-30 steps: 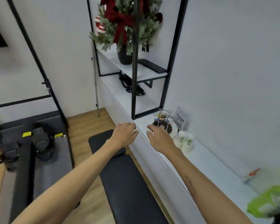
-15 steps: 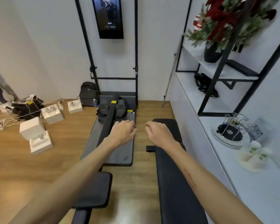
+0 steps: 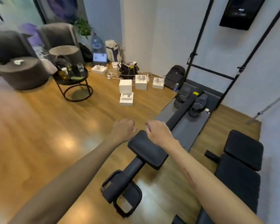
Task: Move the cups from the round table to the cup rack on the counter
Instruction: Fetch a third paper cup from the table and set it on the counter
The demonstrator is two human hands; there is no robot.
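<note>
2 hands (image 3: pixel 124 129) (image 3: pixel 158 132) out front, loosely curled, holding nothing, cups (image 3: pixel 80 67) far off on round table (image 3: pixel 71 79) among bottles, rack out of view — risk of shins clipping bench (image 3: pixel 148 150) or boxes (image 3: pixel 126 92) en route, or knocking bottles when grabbing.
</note>
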